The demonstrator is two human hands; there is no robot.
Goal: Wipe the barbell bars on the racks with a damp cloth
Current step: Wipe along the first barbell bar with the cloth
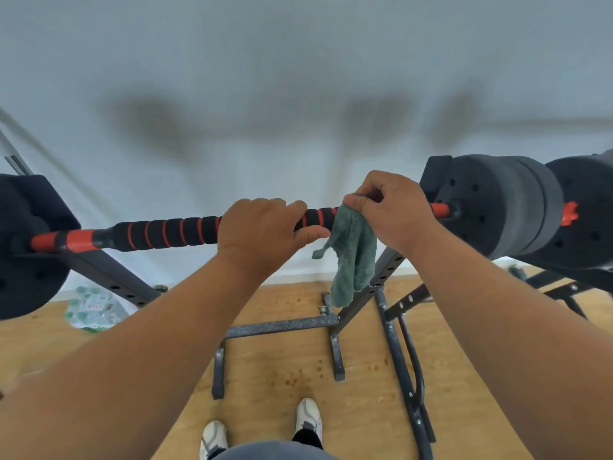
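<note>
A barbell bar [166,232] with black foam grip and red stripes lies across a dark rack, running left to right at chest height. My left hand [262,232] is wrapped over the bar near its middle. Just to its right, my right hand [391,210] pinches the top of a grey-green cloth [353,257], which hangs down in front of the bar. Black weight plates [497,204] sit on the bar's right end, and another plate [26,247] on its left end.
The rack's dark metal legs and crossbar [282,327] stand on the wooden floor below. A second rack frame [408,360] stands to the right. A pack of bottles [93,308] lies on the floor at left. My shoes [308,416] are near the base. A pale wall is behind.
</note>
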